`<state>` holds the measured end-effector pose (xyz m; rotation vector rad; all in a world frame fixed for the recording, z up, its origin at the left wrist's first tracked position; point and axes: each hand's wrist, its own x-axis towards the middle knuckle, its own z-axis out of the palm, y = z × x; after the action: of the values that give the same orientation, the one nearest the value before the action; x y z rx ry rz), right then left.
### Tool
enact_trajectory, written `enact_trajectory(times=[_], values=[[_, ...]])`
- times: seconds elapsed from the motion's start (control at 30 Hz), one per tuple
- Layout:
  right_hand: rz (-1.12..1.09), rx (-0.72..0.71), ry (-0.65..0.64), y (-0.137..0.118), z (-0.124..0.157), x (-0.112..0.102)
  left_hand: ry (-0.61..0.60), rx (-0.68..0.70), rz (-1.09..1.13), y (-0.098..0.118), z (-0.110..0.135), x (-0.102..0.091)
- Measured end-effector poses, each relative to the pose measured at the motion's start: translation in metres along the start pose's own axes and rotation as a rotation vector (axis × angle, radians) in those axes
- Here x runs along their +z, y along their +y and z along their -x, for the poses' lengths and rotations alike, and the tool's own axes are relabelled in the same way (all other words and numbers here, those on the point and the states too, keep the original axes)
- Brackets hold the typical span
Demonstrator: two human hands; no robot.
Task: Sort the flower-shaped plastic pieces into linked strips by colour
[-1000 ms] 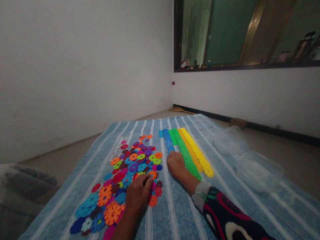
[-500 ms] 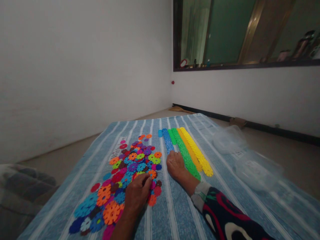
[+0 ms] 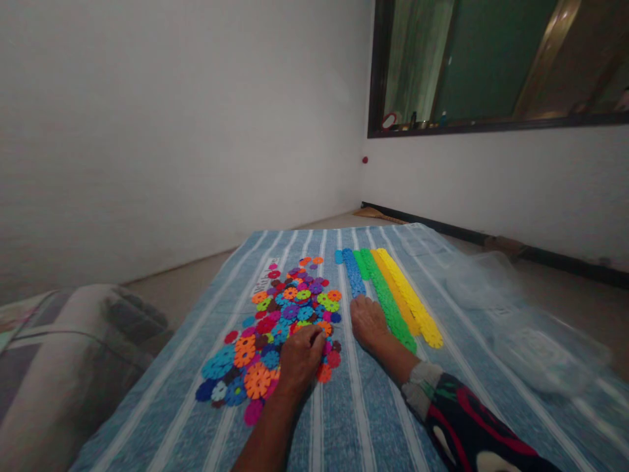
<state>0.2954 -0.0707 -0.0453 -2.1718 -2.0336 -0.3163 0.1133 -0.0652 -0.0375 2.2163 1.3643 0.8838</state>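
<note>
A loose heap of notched plastic discs [image 3: 289, 313] in many colours lies on the striped cloth. My left hand [image 3: 302, 354] rests over the heap's right side with fingers curled together; whatever is between them is hidden. To its right, my right hand [image 3: 367, 320] is at the near end of a row of overlapping blue discs [image 3: 352, 272]. Its fingers are bent down and closed, and their tips are out of sight. Beside that hand runs a long row of green discs [image 3: 388, 305], then an orange row [image 3: 400, 295] and a yellow row [image 3: 410, 298].
Short light-blue [image 3: 339, 257] and green [image 3: 361, 264] rows sit at the far end. Clear plastic bags [image 3: 545, 347] lie along the right side of the blue striped cloth [image 3: 171, 393]. A fabric-covered thing [image 3: 73, 367] stands at the left, and walls rise beyond.
The whole view has swung left, so everything appears farther right. Both hands keep nearly the same places, left over the heap and right at the blue row's end.
</note>
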Motion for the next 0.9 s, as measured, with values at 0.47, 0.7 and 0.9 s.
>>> enact_trajectory(times=[0.47,0.7,0.9], values=[[-0.015,0.02,-0.061,0.0004,0.0013,-0.001,0.003,0.005,-0.017,-0.0017,0.0006,0.0035],[-0.024,0.032,-0.06,0.0009,0.0012,0.0012,-0.01,-0.002,-0.034,-0.0006,0.0012,0.0034],[-0.031,0.033,-0.038,0.0002,0.0031,-0.0005,-0.012,-0.005,-0.04,0.0009,0.0001,0.0006]])
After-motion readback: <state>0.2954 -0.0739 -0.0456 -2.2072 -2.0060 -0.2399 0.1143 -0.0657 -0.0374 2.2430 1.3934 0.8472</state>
